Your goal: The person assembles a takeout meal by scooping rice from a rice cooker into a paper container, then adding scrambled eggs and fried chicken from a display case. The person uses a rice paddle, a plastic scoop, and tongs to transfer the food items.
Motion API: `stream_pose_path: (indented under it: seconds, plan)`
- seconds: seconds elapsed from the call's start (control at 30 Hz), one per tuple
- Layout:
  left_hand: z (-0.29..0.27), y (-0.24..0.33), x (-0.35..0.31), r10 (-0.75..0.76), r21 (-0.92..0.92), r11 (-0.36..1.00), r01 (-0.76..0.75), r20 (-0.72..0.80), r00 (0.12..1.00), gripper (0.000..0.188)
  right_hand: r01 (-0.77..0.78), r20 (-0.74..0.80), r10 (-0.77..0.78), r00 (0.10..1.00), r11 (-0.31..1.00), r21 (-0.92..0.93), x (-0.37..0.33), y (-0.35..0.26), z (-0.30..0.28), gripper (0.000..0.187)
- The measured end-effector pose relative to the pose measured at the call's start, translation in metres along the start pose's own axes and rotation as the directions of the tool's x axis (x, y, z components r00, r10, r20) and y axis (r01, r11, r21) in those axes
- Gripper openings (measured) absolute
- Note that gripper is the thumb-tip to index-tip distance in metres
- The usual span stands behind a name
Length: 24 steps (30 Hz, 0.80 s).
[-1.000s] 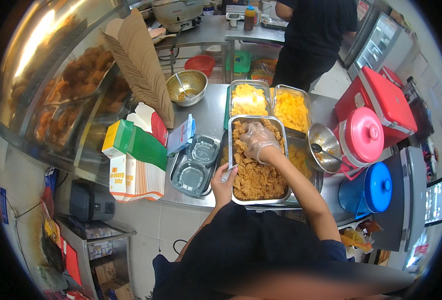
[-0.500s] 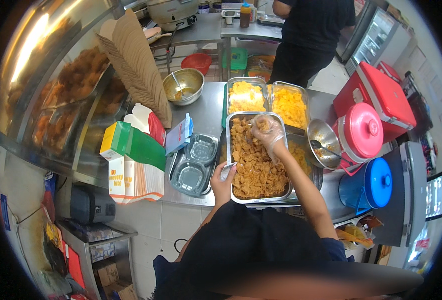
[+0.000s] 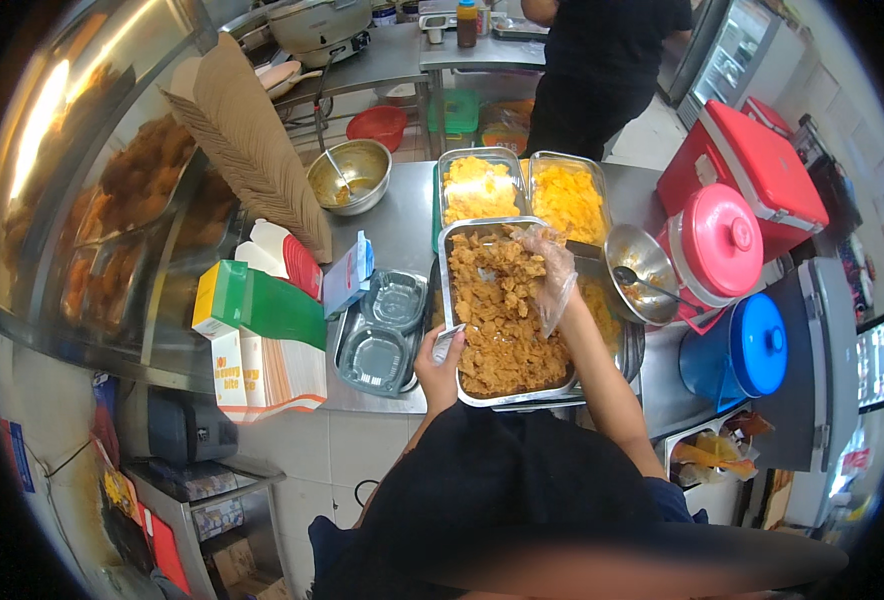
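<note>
A deep metal tray (image 3: 449, 285) of brown fried chicken pieces (image 3: 512, 345) lies in front of me on the steel counter. My right hand (image 3: 552, 272), in a clear plastic glove, is closed around a clump of the chicken over the tray's far right part. At the tray's left edge my left hand (image 3: 438, 365) is bare. Its thumb and fingers pinch a small whitish item (image 3: 446, 342), whose kind I cannot make out. Left of that hand, two black plastic food containers (image 3: 375, 358) sit in a shallow tray.
Two trays of yellow food (image 3: 480, 190) stand beyond the chicken. A metal bowl with a ladle (image 3: 630, 250), a pink jug (image 3: 722, 240) and a blue jug (image 3: 752, 350) are at right. Folded cartons (image 3: 272, 370) and stacked brown boxes (image 3: 252, 140) stand left. A person in black (image 3: 602, 80) is behind the counter.
My right hand has come slightly nearer and turned, and the chicken clump in it shows more. The left hand keeps its pinch at the tray edge. The whole view has shifted a little.
</note>
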<state>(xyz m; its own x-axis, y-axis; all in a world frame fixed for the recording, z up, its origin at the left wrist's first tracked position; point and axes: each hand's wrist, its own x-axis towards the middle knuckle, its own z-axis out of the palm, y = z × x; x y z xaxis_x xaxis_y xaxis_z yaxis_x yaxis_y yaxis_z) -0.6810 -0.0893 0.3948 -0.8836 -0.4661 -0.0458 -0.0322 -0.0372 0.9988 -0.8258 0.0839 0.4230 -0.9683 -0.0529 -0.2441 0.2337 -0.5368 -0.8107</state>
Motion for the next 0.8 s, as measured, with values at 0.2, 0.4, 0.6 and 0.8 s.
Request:
stream_pose_path:
  seconds: [0.2, 0.4, 0.6, 0.8]
  plan:
    - [-0.001, -0.008, 0.003, 0.012, 0.002, 1.0, -0.012, 0.01, 1.0, 0.029, 0.002, -0.013, -0.002, 1.0, 1.0, -0.013, 0.004, 0.002, -0.008, 0.046]
    - [0.001, -0.009, 0.002, 0.018, -0.002, 1.0, -0.018, -0.015, 1.0, 0.028, 0.012, -0.081, -0.004, 0.997, 0.995, 0.098, -0.012, -0.014, 0.012, 0.036]
    - [0.002, -0.003, 0.002, -0.001, -0.058, 0.998, 0.001, 0.012, 1.0, 0.027, 0.012, -0.002, -0.012, 1.0, 0.96, 0.28, -0.029, -0.041, 0.026, 0.025]
    - [0.002, -0.001, 0.0, 0.021, -0.035, 0.999, -0.021, -0.002, 1.0, 0.028, 0.066, 0.08, -0.109, 0.991, 0.909, 0.411, -0.05, -0.102, 0.007, 0.02]
